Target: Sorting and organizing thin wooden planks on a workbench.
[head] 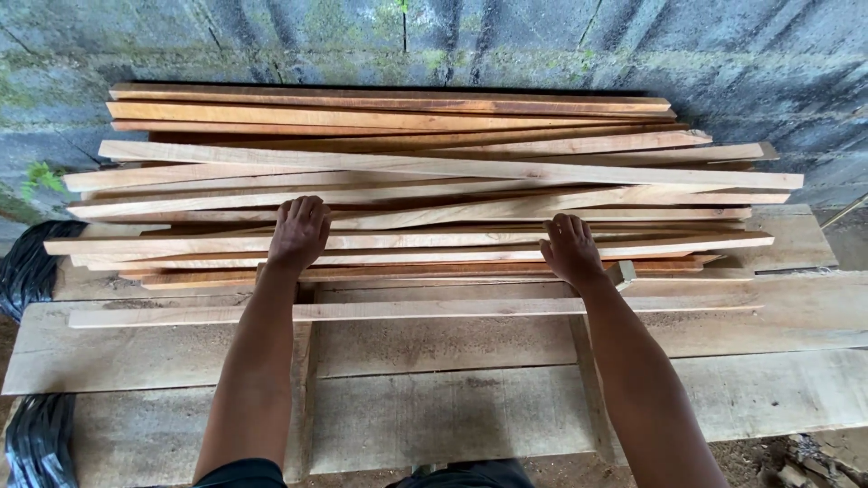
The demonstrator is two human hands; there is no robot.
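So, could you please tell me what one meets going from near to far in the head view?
Wide planks → single loose slat → left hand and right hand flat on the pile of slats → mossy block wall.

slat pile [434, 181] blocks ahead, wall [542, 36] behind

Both hands lie palm-down, fingers flat and spread, on a loose pile of long, thin wooden slats [434, 194]. The left hand [298, 233] and right hand [570, 250] are well apart, each pressing on the near slats of the pile. Just below the wrists a single slat [362, 312] lies alone across the wide rough planks of the surface [452, 361]. Beyond the hands, behind the pile, stands a grey mossy block wall [452, 41]. Far left of the left hand hangs black plastic sheeting [27, 267].
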